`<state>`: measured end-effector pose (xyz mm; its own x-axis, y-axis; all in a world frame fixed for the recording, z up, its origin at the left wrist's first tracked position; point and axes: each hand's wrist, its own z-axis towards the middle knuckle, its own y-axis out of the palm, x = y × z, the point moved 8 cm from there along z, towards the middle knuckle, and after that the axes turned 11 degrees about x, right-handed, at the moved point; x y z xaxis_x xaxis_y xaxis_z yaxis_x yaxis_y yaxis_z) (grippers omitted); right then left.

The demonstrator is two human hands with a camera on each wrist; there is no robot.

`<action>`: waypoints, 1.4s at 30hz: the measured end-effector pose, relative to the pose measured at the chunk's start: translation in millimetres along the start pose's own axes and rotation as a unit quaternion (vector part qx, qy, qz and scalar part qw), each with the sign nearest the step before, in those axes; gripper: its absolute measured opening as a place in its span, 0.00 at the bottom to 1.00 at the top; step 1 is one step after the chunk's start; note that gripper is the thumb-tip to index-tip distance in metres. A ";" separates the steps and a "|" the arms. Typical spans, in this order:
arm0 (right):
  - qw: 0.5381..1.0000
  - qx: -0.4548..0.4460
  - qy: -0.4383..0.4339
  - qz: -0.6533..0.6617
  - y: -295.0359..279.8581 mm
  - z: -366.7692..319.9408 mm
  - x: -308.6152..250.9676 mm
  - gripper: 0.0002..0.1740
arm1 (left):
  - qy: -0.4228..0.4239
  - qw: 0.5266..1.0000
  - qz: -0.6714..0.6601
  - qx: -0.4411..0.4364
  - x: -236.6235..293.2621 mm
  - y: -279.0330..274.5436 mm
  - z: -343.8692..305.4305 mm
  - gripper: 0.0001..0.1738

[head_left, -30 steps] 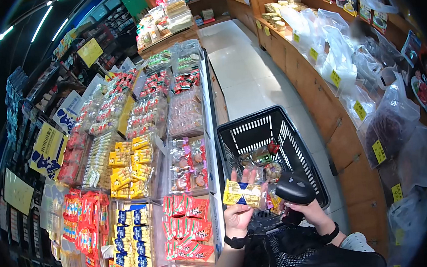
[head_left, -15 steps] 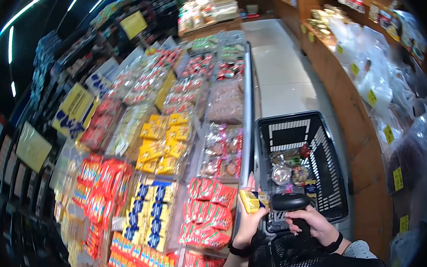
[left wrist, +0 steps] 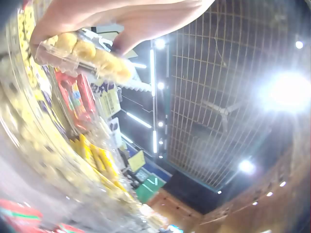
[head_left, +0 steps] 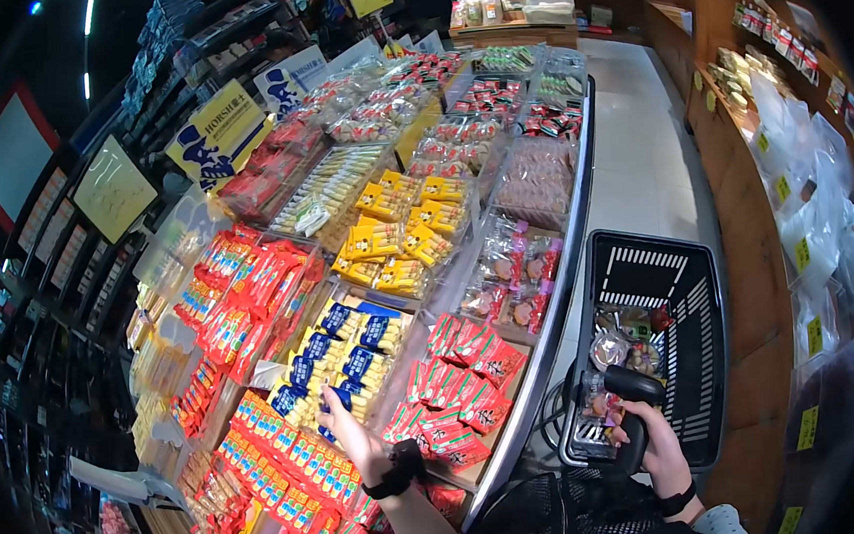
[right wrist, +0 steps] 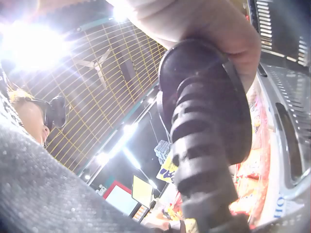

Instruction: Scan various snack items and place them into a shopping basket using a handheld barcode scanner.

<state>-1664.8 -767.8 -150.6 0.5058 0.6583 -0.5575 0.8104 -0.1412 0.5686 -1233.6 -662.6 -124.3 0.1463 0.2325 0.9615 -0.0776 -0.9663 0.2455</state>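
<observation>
My left hand [head_left: 355,441] reaches over a bin of small clear packs [head_left: 359,363] with dark blue labels and pale yellow contents. In the left wrist view, the thumb and fingers of that hand pinch a clear snack pack [left wrist: 85,52] with rounded pale pieces inside. Down at the near end of the black shopping basket [head_left: 706,345], my right hand [head_left: 662,449] grips a black handle [head_left: 632,383]. A ribbed black shaft [right wrist: 201,160] extends from this handle in the right wrist view. Several wrapped packages [head_left: 628,341] lie inside the basket.
Beside the blue-labelled bin are red packs [head_left: 465,364], yellow packs [head_left: 399,224] and long red packets [head_left: 268,280]. The display's metal edge [head_left: 555,357] runs between bins and basket. Wooden shelving [head_left: 746,242] with plastic bags [head_left: 813,196] lines the right side.
My left hand, holding a yellow and blue pack over the basket earlier, has moved left to the blue-labelled bin. My head view has turned left. The right hand stays on the handle.
</observation>
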 end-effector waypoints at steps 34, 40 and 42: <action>0.952 0.217 -0.180 0.123 -172.5 -17.6 -96.1 0.09 | 0.349 0.541 0.241 -0.726 -116.2 237.4 -399.1 0.22; 0.962 0.191 -0.157 0.120 -206.1 -23.6 -96.2 0.07 | 0.317 0.356 0.347 -0.808 -292.3 221.1 -503.9 0.28; 0.964 0.195 -0.149 0.103 -215.2 -24.0 -95.8 0.07 | 0.284 0.323 0.433 -0.792 -353.7 215.6 -508.3 0.32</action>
<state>-1894.7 -782.7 -205.1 0.6829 0.3528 -0.6397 0.7041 -0.5514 0.4475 -1803.4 -897.0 -348.8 -0.7762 0.3690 0.5112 -0.3196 0.4687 -0.8236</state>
